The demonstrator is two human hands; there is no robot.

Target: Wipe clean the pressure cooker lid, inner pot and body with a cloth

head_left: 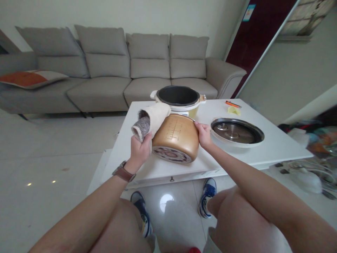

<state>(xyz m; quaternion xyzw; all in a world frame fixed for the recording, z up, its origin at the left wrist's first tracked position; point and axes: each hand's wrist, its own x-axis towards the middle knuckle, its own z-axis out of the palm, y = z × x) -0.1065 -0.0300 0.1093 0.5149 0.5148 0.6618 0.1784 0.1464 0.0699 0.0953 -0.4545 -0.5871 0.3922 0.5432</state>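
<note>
A gold inner pot [176,135] with dark measuring marks is tilted over the front of the white table, its stained base turned towards me. My right hand [204,134] is closed on the pot's rim at the right. In my left hand [140,151] is a cream and grey cloth [158,117], bunched against the pot's left side. Whether the left fingers also touch the pot is hidden. Just behind stands the white and yellow cooker body [193,111], with a black hollow inside. To the right, the cooker lid [233,131] lies with its metal underside up.
The white table [279,149] has a drawer knob at its front edge. Near its back right lie a slim orange tool [233,104] and a pale yellow scrap [234,111]. A grey sofa [150,70] stands behind. Cluttered items [310,175] lie on the floor at right.
</note>
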